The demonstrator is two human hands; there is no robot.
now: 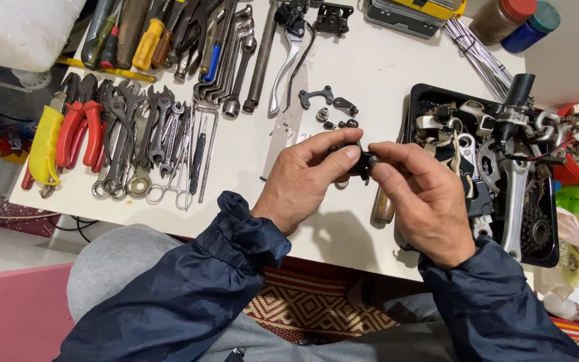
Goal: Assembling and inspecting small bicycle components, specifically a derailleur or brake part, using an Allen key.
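My left hand (306,175) and my right hand (425,200) meet above the white table's front edge. Together they pinch a small dark metal part (364,163) with a little spring or threaded piece at its side. Left thumb and forefinger grip it from the left, right fingertips from the right. Most of the part is hidden by my fingers. Small black brackets and bolts (330,107) lie on the table just beyond my hands. A wooden tool handle (383,208) pokes out under my right hand.
Wrenches, pliers and scissors (135,134) lie in rows at left. A black tray (551,255) of bicycle parts, gears and a crank sits at right. A brake lever (288,60), spokes (477,53), two jars (517,20) and a red bowl (574,174) are farther back.
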